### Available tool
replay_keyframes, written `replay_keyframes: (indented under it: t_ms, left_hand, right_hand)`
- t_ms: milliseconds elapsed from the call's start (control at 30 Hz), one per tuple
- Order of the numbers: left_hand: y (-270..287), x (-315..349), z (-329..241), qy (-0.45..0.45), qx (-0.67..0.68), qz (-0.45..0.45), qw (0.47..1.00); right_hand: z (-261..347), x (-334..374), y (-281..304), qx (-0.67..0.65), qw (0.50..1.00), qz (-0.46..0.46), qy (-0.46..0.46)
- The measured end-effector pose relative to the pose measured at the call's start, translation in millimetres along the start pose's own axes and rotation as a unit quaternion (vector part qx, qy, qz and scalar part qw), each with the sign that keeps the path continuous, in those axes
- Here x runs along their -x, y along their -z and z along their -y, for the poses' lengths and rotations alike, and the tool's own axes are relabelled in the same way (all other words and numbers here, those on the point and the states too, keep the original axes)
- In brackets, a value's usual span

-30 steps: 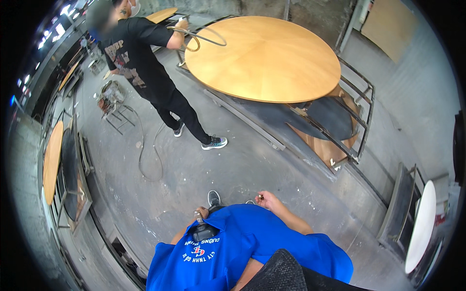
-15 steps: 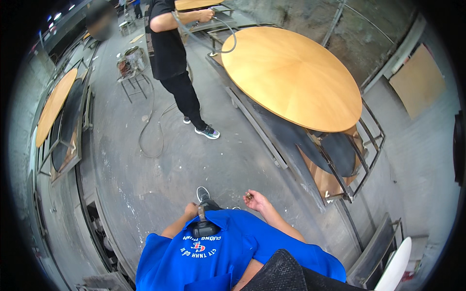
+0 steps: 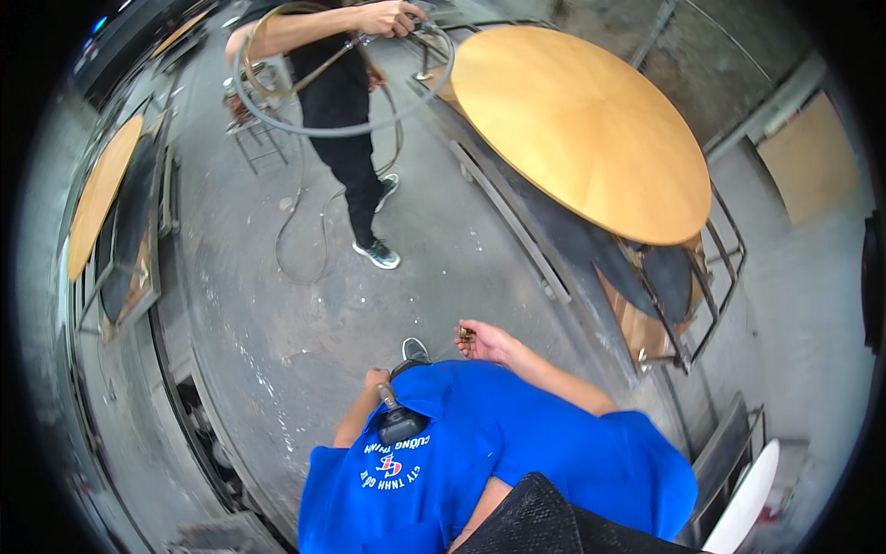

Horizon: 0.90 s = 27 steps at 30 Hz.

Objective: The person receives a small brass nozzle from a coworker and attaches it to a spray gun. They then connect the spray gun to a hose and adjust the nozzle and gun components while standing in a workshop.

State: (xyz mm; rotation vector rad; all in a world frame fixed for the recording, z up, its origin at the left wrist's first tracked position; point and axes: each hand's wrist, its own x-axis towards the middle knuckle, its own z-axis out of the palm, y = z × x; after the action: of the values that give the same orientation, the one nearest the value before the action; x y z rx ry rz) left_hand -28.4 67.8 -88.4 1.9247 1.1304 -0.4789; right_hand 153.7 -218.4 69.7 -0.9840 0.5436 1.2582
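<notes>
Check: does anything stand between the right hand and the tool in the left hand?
Nothing visible. The right hand, pinching a small part, is apart from the left hand and its tool; only a shoe shows below.

That little thing pinched in your right hand (image 3: pixel 487 343) is a small dark piece of hardware (image 3: pixel 466 333) with a brassy glint, too small to tell exactly what kind; it sits right at your fingers (image 3: pixel 464 340), held out in front of you above the concrete floor (image 3: pixel 305 305). Down by your left hand (image 3: pixel 376 378) there's a tool (image 3: pixel 397 420) with a chunky black body and a slim metal-looking neck running up toward the hand. It lies tilted against the front of your blue shirt (image 3: pixel 517 452), and your left hand sits right at the top of that neck, touching it as far as you can tell.
</notes>
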Motion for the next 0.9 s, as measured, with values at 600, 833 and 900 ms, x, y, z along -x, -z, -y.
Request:
replay_keyframes:
  t_ms: [600, 833, 900]
  left_hand:
    - [-8.6, -76.0, 111.7, -0.162, -0.123, 0.034, 0.979]
    - [-12.4, -75.1, 108.2, -0.319, -0.287, 0.007, 0.903]
    - [-16.9, -69.2, 102.7, -0.248, -0.245, -0.001, 0.937]
  right_hand:
    - [0.0, -54.4, -27.5, 0.021, 0.995, -0.08, -0.058]
    - [0.2, -61.8, -17.9, 0.03, 0.993, -0.089, -0.07]
    - [7.3, -55.3, -13.9, 0.028, 0.996, -0.055, -0.061]
